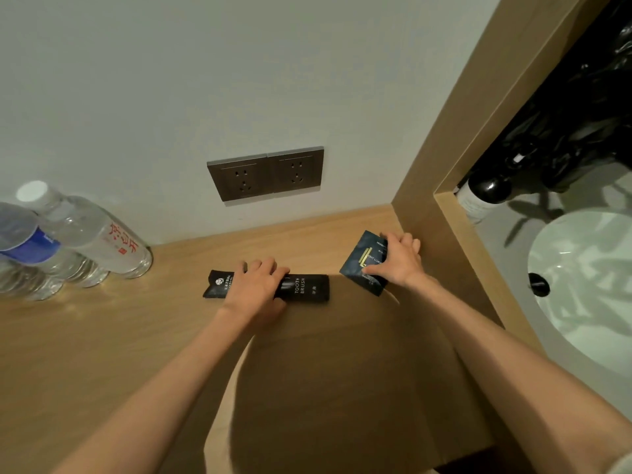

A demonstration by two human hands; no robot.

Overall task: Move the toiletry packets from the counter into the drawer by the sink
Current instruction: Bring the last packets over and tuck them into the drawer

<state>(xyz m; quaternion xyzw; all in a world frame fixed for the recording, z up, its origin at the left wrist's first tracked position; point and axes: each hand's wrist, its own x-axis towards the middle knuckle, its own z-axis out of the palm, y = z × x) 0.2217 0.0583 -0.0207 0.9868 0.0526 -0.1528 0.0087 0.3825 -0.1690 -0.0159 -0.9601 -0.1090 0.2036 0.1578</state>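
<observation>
Far to the left of the left hand stand clear, ribbed plastic water bottles: one with a blue label [29, 242] and, just beside it, one with a white cap and red characters [102, 237]. They rest on the pale wooden counter [102, 343], smooth and matte with a faint grain.

The left hand [256, 287] lies across the middle of a long black toothbrush packet [302, 288]. The fingers curl over its far edge and the thumb sits at the near edge, gripping it. The packet is a flat, slightly glossy sachet with white print. It lies lengthwise on the counter, with both ends showing past the hand.

Above and between the hands, two square dark grey wall sockets [266, 174] sit side by side on the plain white wall.

The right hand [400, 260] pinches a dark blue square packet [359, 258] with gold markings. The thumb is on its face and the fingers are behind, and the packet is tilted up on one corner, just right of the toothbrush packet's end.

Beyond the right hand rises a wooden partition [444, 165]. Past that are a dark round-topped bottle [489, 189] and a glossy white oval sink [588, 268].
</observation>
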